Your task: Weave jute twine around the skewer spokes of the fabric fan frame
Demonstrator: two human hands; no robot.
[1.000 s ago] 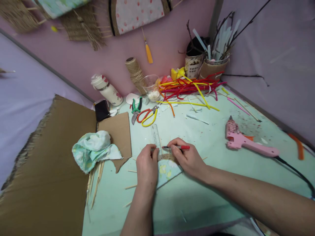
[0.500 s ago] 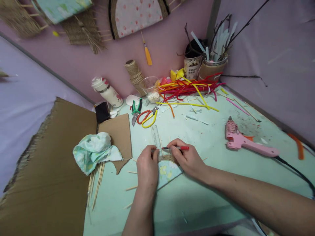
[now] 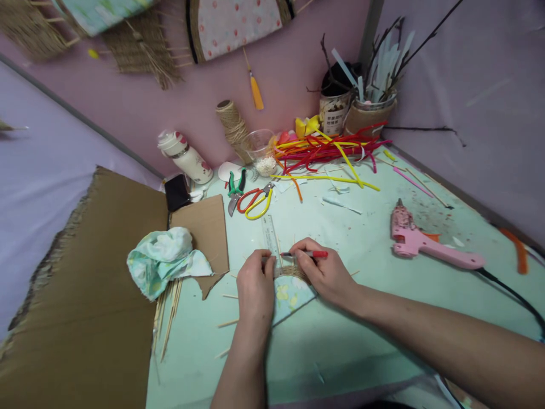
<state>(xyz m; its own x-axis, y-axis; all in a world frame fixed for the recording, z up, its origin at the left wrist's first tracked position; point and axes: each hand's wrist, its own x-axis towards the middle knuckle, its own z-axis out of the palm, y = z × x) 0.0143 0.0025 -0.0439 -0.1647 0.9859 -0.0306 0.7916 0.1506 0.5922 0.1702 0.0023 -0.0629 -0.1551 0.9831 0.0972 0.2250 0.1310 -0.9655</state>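
My left hand point(image 3: 254, 287) presses down on a small fan-shaped piece of floral fabric point(image 3: 287, 296) edged with brown twine, fingers curled over its left side. A clear ruler point(image 3: 269, 232) lies under my left fingertips and runs away from me. My right hand point(image 3: 326, 274) pinches a red pen point(image 3: 310, 254), held level with its tip at the ruler's edge above the twine rim. Both hands meet over the piece on the pale green table point(image 3: 366, 335).
A crumpled floral cloth point(image 3: 164, 258) and thin bamboo sticks point(image 3: 167, 319) lie on cardboard point(image 3: 89, 295) to the left. Scissors point(image 3: 255, 201), green pliers point(image 3: 234, 187), a twine spool point(image 3: 232, 126) and pipe cleaners point(image 3: 327, 153) sit at the back. A pink glue gun point(image 3: 426, 244) lies to the right.
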